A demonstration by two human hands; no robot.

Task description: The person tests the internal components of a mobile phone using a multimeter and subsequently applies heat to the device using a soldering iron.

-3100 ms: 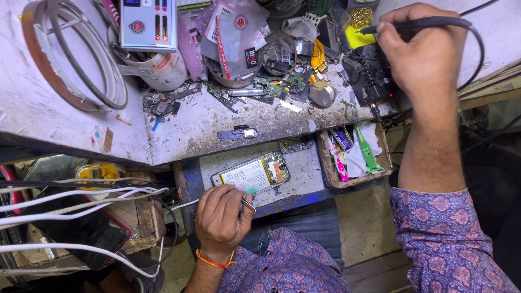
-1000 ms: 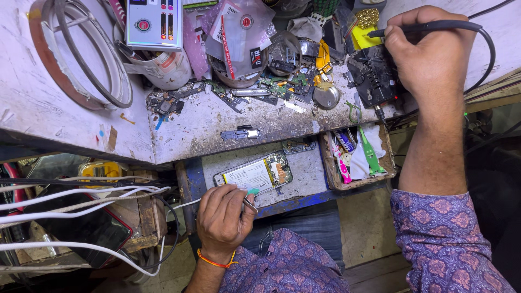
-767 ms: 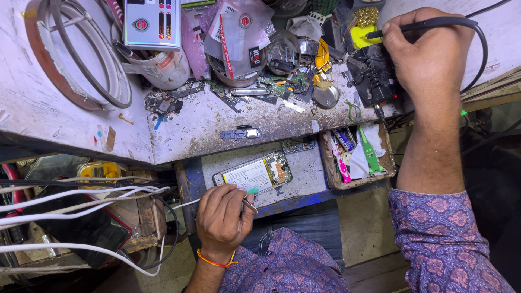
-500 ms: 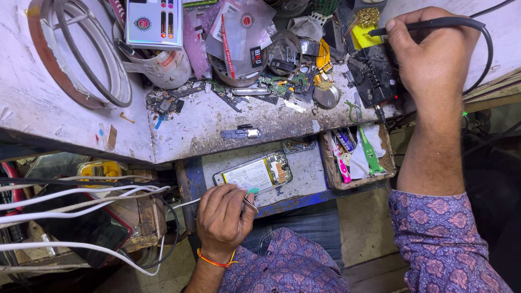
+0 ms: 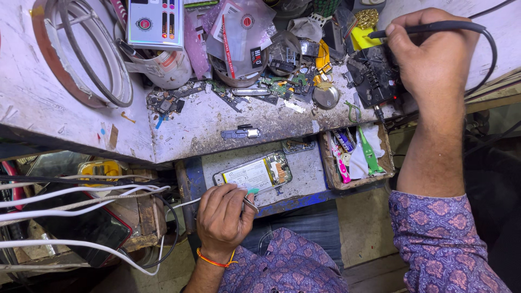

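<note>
An opened phone (image 5: 253, 173) with its battery and circuit board exposed lies on a pulled-out grey shelf (image 5: 304, 176) below the bench. My left hand (image 5: 222, 220) rests at the phone's near edge, fingers closed on thin metal tweezers (image 5: 248, 202) next to a small green pick. My right hand (image 5: 434, 51) is raised over the bench's far right, gripping a black soldering iron (image 5: 429, 27) whose cable loops round to the right. Its tip points left towards a yellow piece and a black stand (image 5: 372, 76).
The worn white bench (image 5: 54, 103) carries a roll of tape and wire (image 5: 81, 49), a meter box (image 5: 154, 21), plastic bags, loose circuit boards and a small connector part (image 5: 241, 133). A small tray (image 5: 355, 157) holds coloured tools. White cables (image 5: 70, 195) run at lower left.
Almost nothing differs. My right hand with the soldering iron shifts only slightly over the bench's right end. My left hand stays on the tweezers by the phone.
</note>
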